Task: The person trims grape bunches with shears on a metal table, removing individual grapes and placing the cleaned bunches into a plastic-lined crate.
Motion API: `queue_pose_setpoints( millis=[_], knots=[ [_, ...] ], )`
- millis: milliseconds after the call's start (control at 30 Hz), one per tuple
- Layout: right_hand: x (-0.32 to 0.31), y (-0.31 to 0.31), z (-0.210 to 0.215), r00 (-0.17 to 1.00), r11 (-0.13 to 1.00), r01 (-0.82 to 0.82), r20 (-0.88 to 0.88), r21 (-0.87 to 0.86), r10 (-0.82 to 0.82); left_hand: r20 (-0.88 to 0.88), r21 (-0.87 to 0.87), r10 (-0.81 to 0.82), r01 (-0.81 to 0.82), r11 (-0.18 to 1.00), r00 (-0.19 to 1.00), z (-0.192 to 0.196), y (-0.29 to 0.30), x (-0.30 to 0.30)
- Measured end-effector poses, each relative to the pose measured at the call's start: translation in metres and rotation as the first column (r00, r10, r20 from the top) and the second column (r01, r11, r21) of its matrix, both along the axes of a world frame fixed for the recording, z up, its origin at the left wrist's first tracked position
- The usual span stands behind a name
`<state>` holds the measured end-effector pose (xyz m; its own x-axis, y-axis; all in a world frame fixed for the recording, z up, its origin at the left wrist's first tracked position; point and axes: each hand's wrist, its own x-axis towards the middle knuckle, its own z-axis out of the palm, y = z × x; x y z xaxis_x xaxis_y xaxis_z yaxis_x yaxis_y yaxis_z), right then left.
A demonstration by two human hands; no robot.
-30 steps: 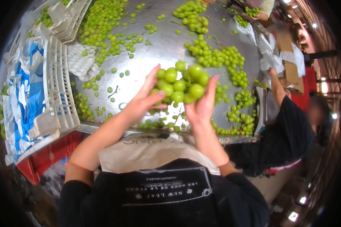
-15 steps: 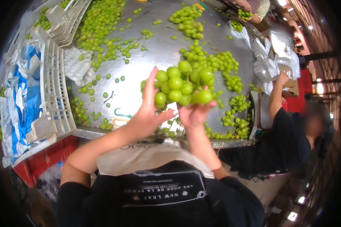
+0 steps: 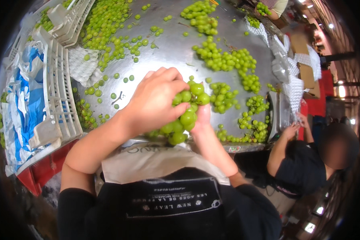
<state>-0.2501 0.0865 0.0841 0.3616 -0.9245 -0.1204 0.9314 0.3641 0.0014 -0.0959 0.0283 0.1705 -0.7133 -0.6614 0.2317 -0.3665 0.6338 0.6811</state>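
Bunch (image 3: 189, 117) of green grapes hangs between both hands above the near side of the counter (image 3: 168, 42). The left hand (image 3: 156, 98) curls over it from the left, thumb and bent fingers against the berries; the right hand (image 3: 203, 117) is at its right, most fingers hidden, so I cannot tell how far they close. Other bunches (image 3: 228, 60) lie to the right, a heap (image 3: 104, 30) of grapes far left, beyond a crate (image 3: 64, 96). The taut, smooth berries are probably slippery and easily bruised or pulled loose; the bunch should flex and swing. Best held by its stem, with a palm loosely underneath.
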Motion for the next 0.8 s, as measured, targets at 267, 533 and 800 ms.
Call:
queue_pose_setpoints(
  millis=[267,533,800],
  knots=[
    [0.015,0.004,0.011,0.91,0.965,0.106,-0.415,0.24,0.003,0.154,0.0,0.039,-0.039,0.999,0.987,-0.016,-0.003,0.004],
    [0.004,0.0,0.028,0.954,0.969,0.169,-0.277,0.181,-0.115,-0.457,0.525,0.1,0.177,0.832,0.884,-0.066,-0.019,0.011],
    [-0.015,0.007,0.055,0.839,0.998,0.056,-0.542,-0.02,-0.058,-0.578,0.563,0.664,0.821,-0.095,0.474,-0.112,-0.033,0.012]
  ],
)
